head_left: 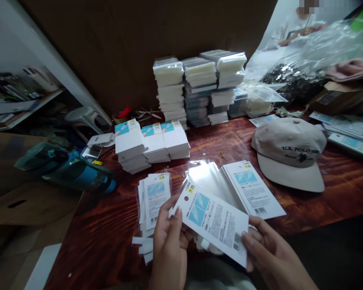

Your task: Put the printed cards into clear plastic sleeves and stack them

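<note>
A white printed card (213, 220) with a blue picture, a hang hole and a barcode is held between both hands, tilted, above the table's near edge. My left hand (169, 245) pinches its left end with thumb on top. My right hand (268, 251) grips its lower right corner. Under the card some small white pieces (204, 243) peek out. A fanned pile of bagged cards (154, 197) lies just left of the hands. A stack of the same cards (252, 189) with clear sleeves (204, 177) lies just beyond.
A beige cap (290, 151) rests on the wooden table (345, 189) at the right. Three short card stacks (151, 143) and tall bundled stacks (199, 88) stand further back. A blue bottle (75, 171) lies at left. Another person (299, 26) sits at far right behind plastic bags.
</note>
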`<state>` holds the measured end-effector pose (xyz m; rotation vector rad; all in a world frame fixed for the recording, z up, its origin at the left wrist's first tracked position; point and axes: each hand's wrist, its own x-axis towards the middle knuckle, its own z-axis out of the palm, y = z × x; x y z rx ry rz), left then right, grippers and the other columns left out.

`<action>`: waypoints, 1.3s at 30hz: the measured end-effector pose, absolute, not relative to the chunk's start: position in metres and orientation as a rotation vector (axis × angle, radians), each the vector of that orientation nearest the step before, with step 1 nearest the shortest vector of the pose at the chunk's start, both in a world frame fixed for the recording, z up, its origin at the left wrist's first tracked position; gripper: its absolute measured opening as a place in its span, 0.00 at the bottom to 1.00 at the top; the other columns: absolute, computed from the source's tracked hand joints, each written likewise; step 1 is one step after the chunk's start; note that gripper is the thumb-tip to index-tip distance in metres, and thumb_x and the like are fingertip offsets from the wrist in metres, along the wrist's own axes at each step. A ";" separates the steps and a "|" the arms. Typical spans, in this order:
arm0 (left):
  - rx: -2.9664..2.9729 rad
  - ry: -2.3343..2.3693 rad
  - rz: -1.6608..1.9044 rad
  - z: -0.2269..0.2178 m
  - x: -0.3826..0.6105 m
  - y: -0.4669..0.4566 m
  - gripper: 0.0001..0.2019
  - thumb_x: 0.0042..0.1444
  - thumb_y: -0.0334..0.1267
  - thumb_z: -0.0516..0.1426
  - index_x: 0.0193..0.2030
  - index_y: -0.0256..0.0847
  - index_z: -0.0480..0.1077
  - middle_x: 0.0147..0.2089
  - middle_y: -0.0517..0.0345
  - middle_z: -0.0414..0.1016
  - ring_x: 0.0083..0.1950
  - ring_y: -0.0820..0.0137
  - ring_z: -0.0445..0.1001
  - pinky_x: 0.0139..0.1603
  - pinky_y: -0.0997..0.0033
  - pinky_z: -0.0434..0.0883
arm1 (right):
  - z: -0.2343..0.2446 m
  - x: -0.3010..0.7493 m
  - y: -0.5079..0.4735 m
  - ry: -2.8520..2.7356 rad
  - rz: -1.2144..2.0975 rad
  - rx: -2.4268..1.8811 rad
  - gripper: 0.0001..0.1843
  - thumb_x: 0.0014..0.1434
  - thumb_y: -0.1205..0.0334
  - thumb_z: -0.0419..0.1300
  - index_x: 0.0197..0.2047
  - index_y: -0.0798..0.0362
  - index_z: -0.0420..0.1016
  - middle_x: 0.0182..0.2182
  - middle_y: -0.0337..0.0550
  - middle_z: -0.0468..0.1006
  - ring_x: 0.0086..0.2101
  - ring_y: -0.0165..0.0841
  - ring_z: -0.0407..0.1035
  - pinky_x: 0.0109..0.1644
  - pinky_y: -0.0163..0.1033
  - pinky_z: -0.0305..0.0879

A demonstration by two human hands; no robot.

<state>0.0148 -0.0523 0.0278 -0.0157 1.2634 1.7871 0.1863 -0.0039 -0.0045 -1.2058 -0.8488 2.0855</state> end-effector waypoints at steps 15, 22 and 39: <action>0.279 1.348 1.587 0.019 0.032 -0.065 0.19 0.56 0.49 0.60 0.50 0.39 0.72 0.43 0.48 0.82 0.45 0.60 0.79 0.45 0.67 0.73 | -0.008 0.165 -0.025 -0.721 1.997 -1.289 0.16 0.46 0.54 0.74 0.29 0.54 0.73 0.17 0.40 0.79 0.20 0.27 0.72 0.25 0.27 0.66; 0.480 1.503 1.438 0.008 0.031 -0.071 0.20 0.57 0.54 0.56 0.39 0.37 0.73 0.38 0.47 0.81 0.36 0.64 0.78 0.37 0.70 0.72 | -0.004 0.152 -0.023 -0.616 2.007 -1.316 0.20 0.41 0.55 0.76 0.36 0.55 0.79 0.28 0.46 0.85 0.30 0.36 0.80 0.35 0.34 0.76; 1.458 2.943 0.673 -0.004 -0.067 -0.077 0.21 0.60 0.49 0.53 0.48 0.31 0.71 0.43 0.37 0.73 0.48 0.50 0.71 0.50 0.55 0.67 | -0.031 0.227 0.046 -1.790 0.428 -1.877 0.47 0.50 0.29 0.53 0.55 0.65 0.69 0.49 0.66 0.72 0.54 0.60 0.62 0.59 0.64 0.52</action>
